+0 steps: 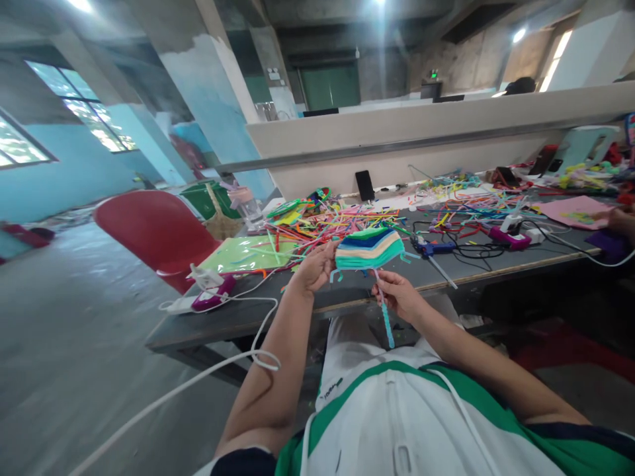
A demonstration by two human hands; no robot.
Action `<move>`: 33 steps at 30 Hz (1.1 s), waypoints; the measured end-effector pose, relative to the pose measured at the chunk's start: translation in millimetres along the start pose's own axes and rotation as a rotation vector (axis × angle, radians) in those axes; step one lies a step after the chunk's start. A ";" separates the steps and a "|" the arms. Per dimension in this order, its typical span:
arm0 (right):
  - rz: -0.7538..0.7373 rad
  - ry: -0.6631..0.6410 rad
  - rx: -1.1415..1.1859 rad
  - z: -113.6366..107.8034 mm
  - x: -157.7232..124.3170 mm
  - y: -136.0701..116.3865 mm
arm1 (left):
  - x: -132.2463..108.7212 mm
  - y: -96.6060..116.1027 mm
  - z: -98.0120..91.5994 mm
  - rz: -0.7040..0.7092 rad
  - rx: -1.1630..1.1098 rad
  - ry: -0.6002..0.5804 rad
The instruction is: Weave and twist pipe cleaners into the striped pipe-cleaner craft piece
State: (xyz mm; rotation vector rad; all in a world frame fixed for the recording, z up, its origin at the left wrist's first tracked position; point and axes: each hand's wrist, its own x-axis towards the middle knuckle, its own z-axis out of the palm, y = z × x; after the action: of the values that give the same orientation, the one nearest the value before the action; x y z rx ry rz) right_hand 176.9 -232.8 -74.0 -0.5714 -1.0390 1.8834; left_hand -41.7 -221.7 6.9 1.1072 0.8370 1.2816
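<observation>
So the striped fuzzy piece [370,250] is held up over the near edge of the surface [496,264], with the left hand [315,268] pinching its left edge, I'd guess to stop it twisting round. The right hand [397,295] has its fingers closed on the stick [387,327] just below, which probably takes the weight. Loose colourful stems [337,221] lie heaped beyond, likely for easy reach.
</observation>
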 end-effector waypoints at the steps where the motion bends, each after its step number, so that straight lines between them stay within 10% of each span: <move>1: -0.004 0.001 -0.011 -0.7 -0.3 1.3 | 2.6 2.8 -3.4 -0.005 -0.013 -0.028; 20: 0.060 -0.053 0.039 -6.7 -2.2 25.2 | 31.1 10.9 12.1 -0.043 0.345 -0.136; 33: 0.002 0.153 -0.073 -4.6 -3.1 20.5 | 26.2 8.7 21.5 -0.094 0.399 -0.228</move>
State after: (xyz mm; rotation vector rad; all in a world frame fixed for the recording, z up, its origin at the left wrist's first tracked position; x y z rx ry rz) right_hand 171.9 -238.7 -93.8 -0.7466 -1.0097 1.7796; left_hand -20.5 -199.9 24.1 1.4800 0.9828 0.9091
